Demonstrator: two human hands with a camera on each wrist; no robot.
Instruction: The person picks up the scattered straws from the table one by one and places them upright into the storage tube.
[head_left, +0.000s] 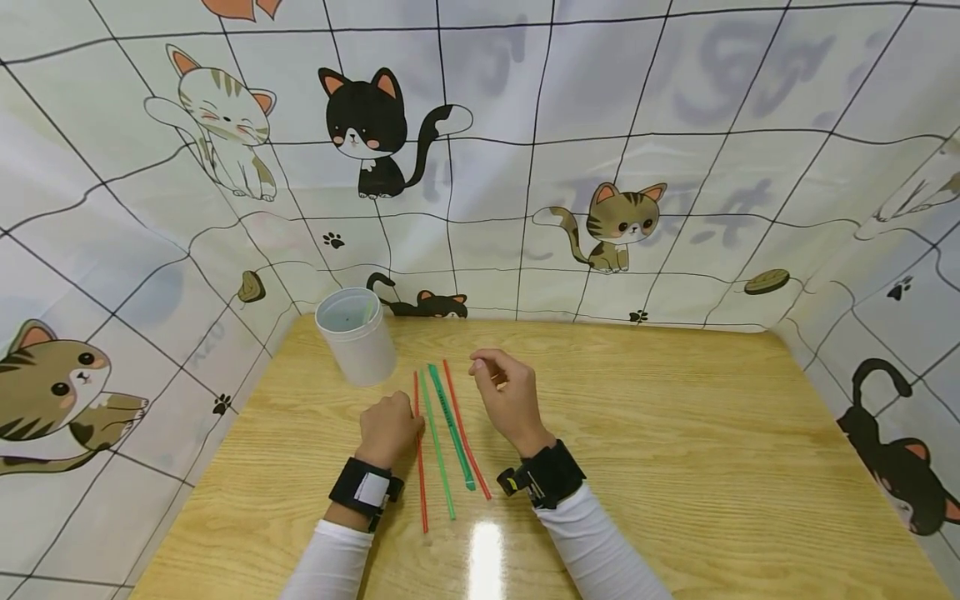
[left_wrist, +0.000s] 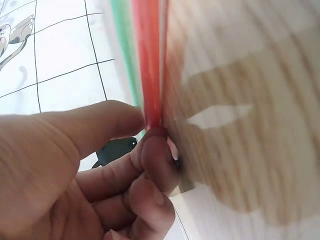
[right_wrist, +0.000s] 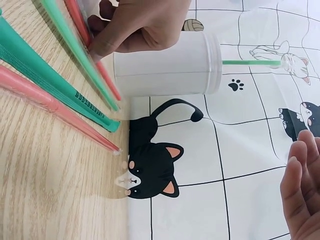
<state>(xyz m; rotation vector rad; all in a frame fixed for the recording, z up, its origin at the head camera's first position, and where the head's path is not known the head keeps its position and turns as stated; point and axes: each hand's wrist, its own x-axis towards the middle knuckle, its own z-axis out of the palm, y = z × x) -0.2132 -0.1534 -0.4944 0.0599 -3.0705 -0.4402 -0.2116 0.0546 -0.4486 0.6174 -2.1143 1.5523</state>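
Note:
Four straws would be too exact to list, so several lie side by side on the table: a red straw (head_left: 421, 467) at the left, a light green straw (head_left: 438, 450), a wider dark green straw (head_left: 452, 427) with printing, and another red straw (head_left: 466, 432) at the right. My left hand (head_left: 388, 427) pinches the leftmost red straw between thumb and finger, as the left wrist view shows at the red straw (left_wrist: 150, 65). Right of the row, my right hand (head_left: 510, 396) hovers with fingers loosely bent and nothing in them.
A white plastic cup (head_left: 360, 346) stands at the table's back left, behind my left hand. Inside it a green straw (right_wrist: 250, 62) pokes above the rim. Cloth printed with cats and grid lines surrounds the wooden table (head_left: 675, 433) at the back and sides.

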